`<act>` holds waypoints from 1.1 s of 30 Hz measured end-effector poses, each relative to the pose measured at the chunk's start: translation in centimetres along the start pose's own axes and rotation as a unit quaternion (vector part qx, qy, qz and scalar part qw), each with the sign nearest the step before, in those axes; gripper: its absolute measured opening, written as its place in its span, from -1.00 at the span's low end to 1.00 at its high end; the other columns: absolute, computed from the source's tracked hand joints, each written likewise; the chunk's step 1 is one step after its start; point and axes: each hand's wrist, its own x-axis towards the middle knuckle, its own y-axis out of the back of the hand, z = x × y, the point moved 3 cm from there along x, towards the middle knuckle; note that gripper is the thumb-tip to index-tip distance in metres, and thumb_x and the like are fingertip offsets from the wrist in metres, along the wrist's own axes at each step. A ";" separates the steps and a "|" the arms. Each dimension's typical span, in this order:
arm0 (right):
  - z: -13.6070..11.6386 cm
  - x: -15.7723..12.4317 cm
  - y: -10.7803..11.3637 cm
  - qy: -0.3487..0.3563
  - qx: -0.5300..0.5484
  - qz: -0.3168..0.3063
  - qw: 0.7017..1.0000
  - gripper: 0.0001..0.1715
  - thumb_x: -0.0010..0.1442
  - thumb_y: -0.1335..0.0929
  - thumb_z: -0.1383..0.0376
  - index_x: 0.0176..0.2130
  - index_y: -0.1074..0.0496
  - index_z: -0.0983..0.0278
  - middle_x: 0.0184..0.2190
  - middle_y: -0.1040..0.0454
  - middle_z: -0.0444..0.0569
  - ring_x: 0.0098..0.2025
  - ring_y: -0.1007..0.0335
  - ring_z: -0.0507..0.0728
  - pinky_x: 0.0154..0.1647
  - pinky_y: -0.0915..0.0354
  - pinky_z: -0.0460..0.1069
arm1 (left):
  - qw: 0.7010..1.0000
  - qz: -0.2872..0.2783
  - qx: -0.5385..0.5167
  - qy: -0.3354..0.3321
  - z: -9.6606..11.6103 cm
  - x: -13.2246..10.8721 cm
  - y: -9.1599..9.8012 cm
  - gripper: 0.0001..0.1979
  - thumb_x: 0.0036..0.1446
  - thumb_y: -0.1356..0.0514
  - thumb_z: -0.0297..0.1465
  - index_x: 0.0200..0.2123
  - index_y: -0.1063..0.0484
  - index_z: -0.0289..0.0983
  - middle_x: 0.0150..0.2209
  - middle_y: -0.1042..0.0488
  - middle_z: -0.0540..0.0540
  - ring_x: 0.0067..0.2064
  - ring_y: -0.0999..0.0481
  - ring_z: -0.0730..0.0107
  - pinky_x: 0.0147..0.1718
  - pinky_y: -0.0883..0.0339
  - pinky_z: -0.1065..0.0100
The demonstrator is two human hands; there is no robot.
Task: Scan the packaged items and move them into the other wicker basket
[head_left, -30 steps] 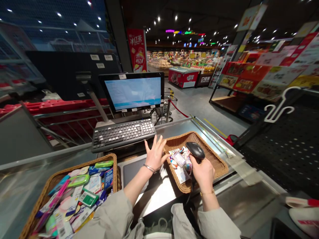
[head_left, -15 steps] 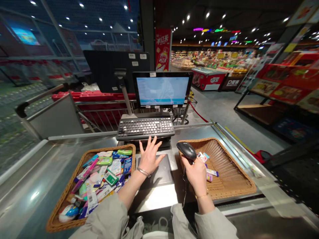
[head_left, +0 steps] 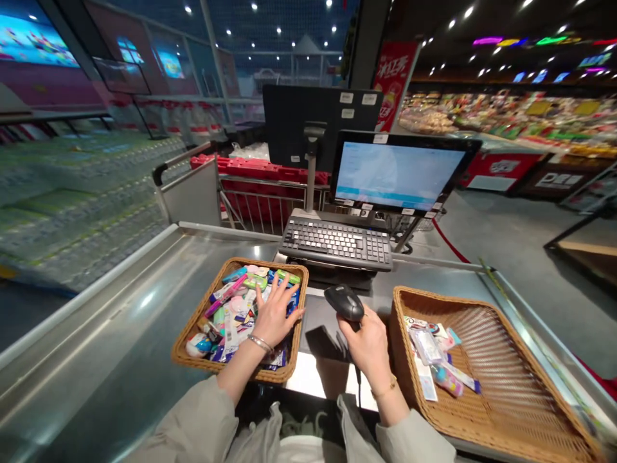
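Note:
My left hand (head_left: 274, 316) is spread over the right part of a wicker basket (head_left: 180, 341) heaped with small packaged goods, among them a pink stick-shaped pack (head_left: 225, 296) and green packs (head_left: 255, 281). Whether its fingertips touch the packs I cannot tell. My right hand (head_left: 369, 347) is wrapped round a black handheld barcode scanner (head_left: 343, 302), whose cable (head_left: 358, 382) hangs down. The scanner is above the metal counter, between the two baskets. On the right, a second wicker basket (head_left: 511, 373) holds several small packs, including a clear-wrapped one (head_left: 427, 347) and a pink one (head_left: 449, 381).
Behind the hands stand a black keyboard (head_left: 337, 243) and a lit monitor (head_left: 398, 173), with a second screen's dark back (head_left: 308, 125) beside them. A metal cart (head_left: 193, 190) is past the counter (head_left: 130, 315). Stacked bottle packs (head_left: 87, 199) fill the far left.
My left hand has moved from near the keyboard to over the left basket. The scanner has shifted left, away from the right basket. The view has turned left.

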 end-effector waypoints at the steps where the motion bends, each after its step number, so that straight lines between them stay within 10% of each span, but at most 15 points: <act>1: -0.5 -0.1 -0.6 0.014 -0.001 -0.008 1.000 -0.65 0.14 -0.32 0.16 -0.16 -0.55 0.28 -0.06 -0.54 0.13 0.04 -0.42 0.25 0.10 -0.27 0.13 | 1.000 -0.002 0.005 0.012 -0.7 -0.5 0.2 -0.50 0.22 -0.14 -0.20 0.21 -0.26 -0.13 0.36 -0.09 -0.24 0.41 0.08 -0.09 0.25 0.36 -0.39; 17: -4.4 -1.8 -5.7 0.080 0.000 -0.123 0.989 -0.66 0.13 -0.33 0.22 -0.12 -0.54 0.23 -0.05 -0.55 0.06 0.15 -0.36 0.28 0.18 -0.23 0.20 | 0.991 -0.069 0.064 0.092 -11.1 -4.8 1.8 -0.41 0.07 -0.27 -0.22 0.20 -0.29 -0.01 0.38 -0.08 -0.12 0.41 0.16 -0.18 0.19 0.49 -0.49; 33: -5.2 -2.0 -7.1 0.076 -0.022 -0.130 0.988 -0.65 0.13 -0.33 0.19 -0.12 -0.55 0.24 -0.01 -0.54 0.08 0.15 -0.37 0.29 0.16 -0.26 0.21 | 0.979 -0.022 0.140 0.149 -11.2 -5.2 0.8 -0.66 0.10 -0.23 -0.17 -0.06 -0.51 -0.12 0.33 -0.19 -0.15 0.40 0.10 -0.20 0.20 0.65 -0.45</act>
